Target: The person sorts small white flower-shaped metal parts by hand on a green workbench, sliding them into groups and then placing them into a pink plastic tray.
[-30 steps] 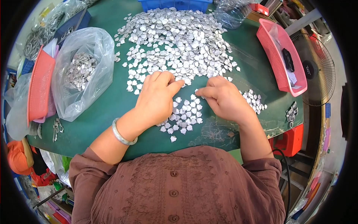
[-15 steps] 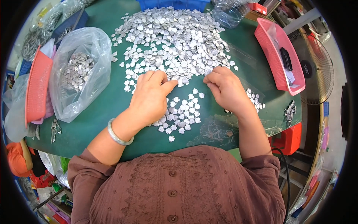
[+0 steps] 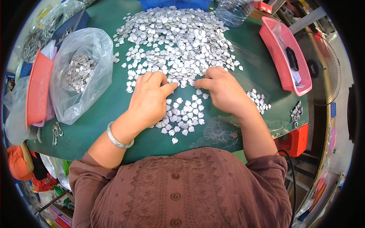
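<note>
A large heap of small flat silvery metal pieces [image 3: 190,38], leaf-like with notched edges, spreads across the green tabletop. At its near edge my left hand [image 3: 150,97], with a pale bangle [image 3: 117,137] on the wrist, rests with bent fingers, the thumb apart and touching pieces. Facing it, my right hand [image 3: 224,91] has a digit stretched left onto the heap's near edge, the others bent above it. No piece shows lifted in either hand. Between my forearms lies a smaller loose group of the same pieces [image 3: 185,116].
A clear plastic bag [image 3: 99,81] with more pieces stands left, beside a pink basket [image 3: 38,87]. Another pink basket [image 3: 270,47] holds a black object at right. A small batch of pieces [image 3: 259,102] lies beside my right wrist. A fan [image 3: 323,70] stands beyond the table.
My right hand has moved left along the heap's near edge, closer to my left hand. My left hand has shifted slightly left and down. More of the small batch at right shows.
</note>
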The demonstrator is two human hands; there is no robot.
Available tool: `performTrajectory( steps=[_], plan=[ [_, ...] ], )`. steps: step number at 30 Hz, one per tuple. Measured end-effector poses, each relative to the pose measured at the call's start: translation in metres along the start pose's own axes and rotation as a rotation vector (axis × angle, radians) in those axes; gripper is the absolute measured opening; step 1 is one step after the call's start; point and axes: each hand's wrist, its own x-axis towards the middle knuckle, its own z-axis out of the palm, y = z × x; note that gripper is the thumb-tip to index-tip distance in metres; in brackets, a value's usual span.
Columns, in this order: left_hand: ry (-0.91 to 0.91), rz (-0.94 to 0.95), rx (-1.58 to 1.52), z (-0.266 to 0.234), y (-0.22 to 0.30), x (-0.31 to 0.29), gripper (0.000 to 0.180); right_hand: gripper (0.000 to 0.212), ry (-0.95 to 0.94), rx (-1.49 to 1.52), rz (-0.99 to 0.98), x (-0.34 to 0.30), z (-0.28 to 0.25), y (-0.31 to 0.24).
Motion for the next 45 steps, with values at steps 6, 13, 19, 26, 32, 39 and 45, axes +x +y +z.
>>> performTrajectory(
  steps=[6,13,19,26,32,39,45],
  plan=[
    [0.02,0.022,-0.005,0.001,-0.002,-0.001,0.043,0.036,0.107,0.016,0.04,-0.008,0.0,0.009],
    [0.006,0.028,-0.002,0.003,0.0,0.001,0.046,0.035,0.036,0.04,-0.01,-0.005,0.003,0.002],
    [-0.004,0.045,0.042,0.005,0.004,0.005,0.05,0.025,0.218,0.078,0.052,-0.004,-0.003,0.006],
    [-0.026,0.02,-0.031,0.007,0.002,0.004,0.042,0.023,0.105,0.065,0.025,-0.008,-0.001,0.006],
    [0.046,0.006,-0.071,0.014,0.003,0.012,0.028,0.019,0.197,0.066,0.019,-0.007,0.001,0.01],
    [0.05,0.03,-0.025,0.019,-0.001,0.019,0.023,0.023,0.098,0.055,0.038,-0.007,0.001,0.007],
    [0.065,0.031,-0.057,0.019,-0.001,0.02,0.016,0.022,0.113,0.092,-0.03,-0.006,0.004,-0.002]
  ],
)
